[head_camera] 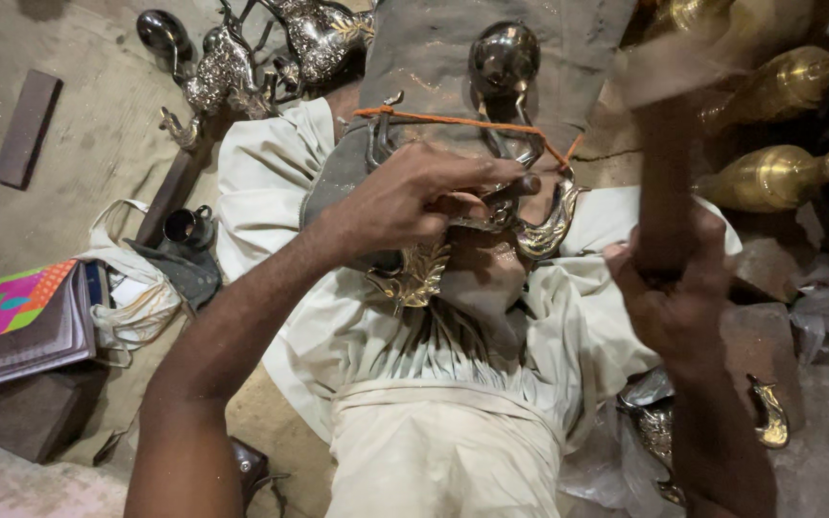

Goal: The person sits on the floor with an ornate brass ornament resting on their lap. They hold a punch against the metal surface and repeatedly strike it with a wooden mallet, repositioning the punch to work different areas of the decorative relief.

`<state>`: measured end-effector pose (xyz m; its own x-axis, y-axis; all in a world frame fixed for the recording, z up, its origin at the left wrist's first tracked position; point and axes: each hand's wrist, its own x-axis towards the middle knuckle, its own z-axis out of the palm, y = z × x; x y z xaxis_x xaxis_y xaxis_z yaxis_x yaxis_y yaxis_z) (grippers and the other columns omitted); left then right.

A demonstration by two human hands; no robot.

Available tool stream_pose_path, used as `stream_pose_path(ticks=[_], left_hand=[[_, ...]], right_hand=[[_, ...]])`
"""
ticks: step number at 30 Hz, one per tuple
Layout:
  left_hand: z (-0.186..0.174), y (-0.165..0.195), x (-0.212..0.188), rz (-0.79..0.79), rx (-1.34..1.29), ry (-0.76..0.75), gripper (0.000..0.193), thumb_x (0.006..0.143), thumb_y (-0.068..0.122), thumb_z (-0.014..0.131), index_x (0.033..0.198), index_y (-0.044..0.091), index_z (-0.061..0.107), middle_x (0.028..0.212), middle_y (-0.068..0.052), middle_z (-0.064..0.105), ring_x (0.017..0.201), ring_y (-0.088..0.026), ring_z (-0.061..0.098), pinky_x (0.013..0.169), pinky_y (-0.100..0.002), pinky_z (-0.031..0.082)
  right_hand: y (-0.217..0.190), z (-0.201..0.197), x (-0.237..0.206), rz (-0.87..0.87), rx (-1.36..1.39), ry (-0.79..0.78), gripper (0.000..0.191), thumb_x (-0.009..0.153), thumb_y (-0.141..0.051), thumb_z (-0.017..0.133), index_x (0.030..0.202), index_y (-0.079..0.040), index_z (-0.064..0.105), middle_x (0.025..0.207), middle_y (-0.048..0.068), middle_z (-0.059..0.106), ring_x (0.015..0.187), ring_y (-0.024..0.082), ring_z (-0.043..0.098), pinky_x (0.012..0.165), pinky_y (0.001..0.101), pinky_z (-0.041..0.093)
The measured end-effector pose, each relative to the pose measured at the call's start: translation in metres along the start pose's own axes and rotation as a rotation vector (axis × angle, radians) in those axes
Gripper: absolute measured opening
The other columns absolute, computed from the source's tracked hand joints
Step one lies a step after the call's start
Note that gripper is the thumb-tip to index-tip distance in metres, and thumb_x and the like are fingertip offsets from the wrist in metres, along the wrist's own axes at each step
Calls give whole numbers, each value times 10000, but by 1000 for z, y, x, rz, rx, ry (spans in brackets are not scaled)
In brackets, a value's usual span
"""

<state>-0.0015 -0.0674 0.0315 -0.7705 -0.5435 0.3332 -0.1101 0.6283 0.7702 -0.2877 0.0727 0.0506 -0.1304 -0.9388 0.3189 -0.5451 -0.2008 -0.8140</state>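
The left hand (414, 197) lies fingers-forward over a shiny metal piece (520, 216), its fingertips pressed down on the curved part and the thumb tucked under, so the piece is pinched against the lap. The piece is polished metal, silver toned in its upper loops and brassy gold where it bends into a swan-like neck at the lower right. It sits just under and beyond the left fingertips, on a grey cloth (434, 58) spread over the knees. An orange cord (453, 120) runs taut across the cloth just above the hand. A round dark metal ball (504, 56) sits further up, at the top of the same piece or just behind it; which one I cannot tell.

The right hand (669, 302) is closed in a fist around a dark handle (666, 182) that rises upright and is blurred at its top. It stands to the right of the piece, apart from it.

Around them: pale robes (434, 384) over the lap, silver ornaments (242, 58) on the floor at upper left, golden vessels (779, 177) at right, a small gold bird-shaped part (771, 412) at lower right, and a colourful book (11, 317) at left.
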Motion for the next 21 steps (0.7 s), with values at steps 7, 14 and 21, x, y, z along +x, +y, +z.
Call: stream_pose_path(ticks=[7,14,21], left_hand=[[-1,0,0,13,-91,-6,711,781,-141,615,1428,152,607,1080,-105,759,933,-228,764,838,-382,614],[-4,9,5,-46,-74,-26,773,729,-173,573,1430,151,613,1068,-109,766,913,-222,771,849,-342,630],[-8,13,7,-57,-182,-26,811,673,-168,509,1440,88,581,1190,-142,750,951,-214,792,907,-337,630]], right_hand=[[17,-9,-4,-140,-374,-57,549,908,-71,840,1374,-94,551,1061,156,693,887,282,692,799,388,561],[14,-10,-1,18,-338,-85,550,898,-115,840,1378,-96,572,984,146,707,826,234,728,776,375,575],[7,-7,2,49,-16,-58,506,941,-128,798,1351,-84,505,929,99,670,803,222,665,755,352,558]])
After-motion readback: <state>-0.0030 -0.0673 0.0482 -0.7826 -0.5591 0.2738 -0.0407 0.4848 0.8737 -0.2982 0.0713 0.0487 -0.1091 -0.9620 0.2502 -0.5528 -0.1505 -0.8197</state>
